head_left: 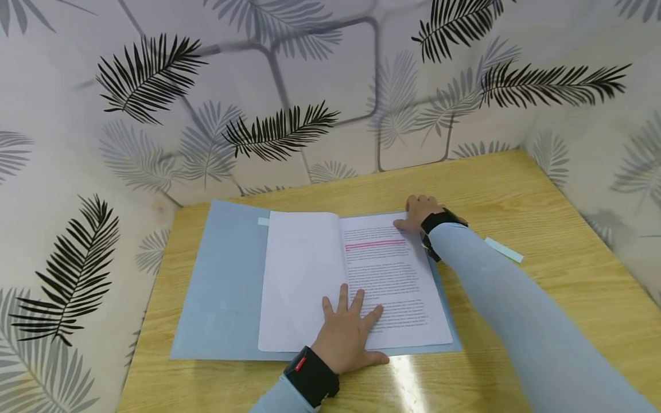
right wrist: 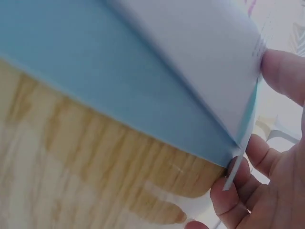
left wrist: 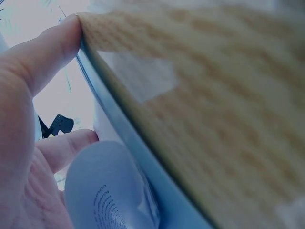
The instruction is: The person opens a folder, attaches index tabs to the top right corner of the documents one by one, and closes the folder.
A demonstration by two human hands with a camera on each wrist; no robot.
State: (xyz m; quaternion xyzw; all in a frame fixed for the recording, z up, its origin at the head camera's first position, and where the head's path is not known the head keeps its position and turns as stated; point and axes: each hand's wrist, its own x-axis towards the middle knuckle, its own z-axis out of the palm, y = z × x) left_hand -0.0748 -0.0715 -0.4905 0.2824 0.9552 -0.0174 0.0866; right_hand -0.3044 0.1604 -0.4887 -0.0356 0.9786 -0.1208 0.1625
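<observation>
A document of white printed pages lies open inside a light blue folder. Pink highlighter lines cross the upper part of its right page. My left hand rests with spread fingers on the lower pages near the fold, its thumb past the folder's bottom edge. At the top right corner of the page is my right hand. Seen from the right wrist, its thumb lies on the page while its curled fingers hold a narrow pale blue strip at the edge, looking like a sticky tab.
Another pale strip lies on the wooden table, right of the folder. A small pale tab sticks out from the left page's edge. Leaf-patterned covering rises behind the table.
</observation>
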